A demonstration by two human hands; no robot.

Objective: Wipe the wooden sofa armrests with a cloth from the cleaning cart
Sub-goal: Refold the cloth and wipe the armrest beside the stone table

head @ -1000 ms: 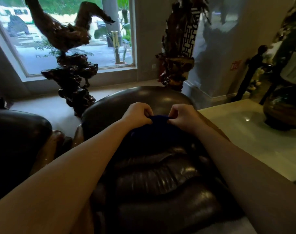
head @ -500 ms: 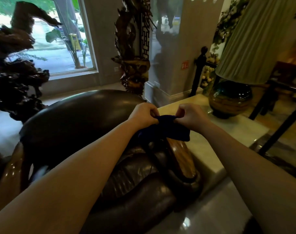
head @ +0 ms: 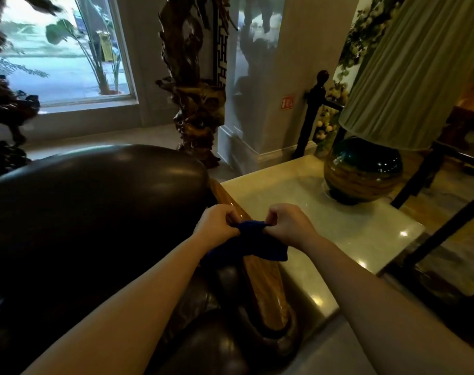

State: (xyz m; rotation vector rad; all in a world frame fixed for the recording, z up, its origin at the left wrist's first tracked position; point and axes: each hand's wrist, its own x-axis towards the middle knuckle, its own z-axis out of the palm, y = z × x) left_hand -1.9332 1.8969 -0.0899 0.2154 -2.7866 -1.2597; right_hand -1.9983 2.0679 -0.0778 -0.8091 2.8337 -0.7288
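Observation:
A dark blue cloth (head: 253,243) is stretched between my left hand (head: 215,224) and my right hand (head: 287,224), each pinching one end. The cloth hangs just over the polished wooden armrest (head: 265,290) on the right side of the dark leather sofa (head: 95,212). The armrest runs from behind my hands toward me, glossy and orange-brown. Whether the cloth touches the wood I cannot tell. The cleaning cart is not in view.
A pale stone side table (head: 346,236) stands right of the armrest, carrying a round glazed lamp base (head: 363,171) under a pleated shade (head: 409,77). A carved wooden sculpture (head: 195,98) stands behind the sofa by a pillar (head: 271,77). Dark table legs (head: 433,239) cross at right.
My view has swung right, from the sofa seat to the right armrest and side table. Both hands kept hold of the cloth and now sit over the wooden armrest.

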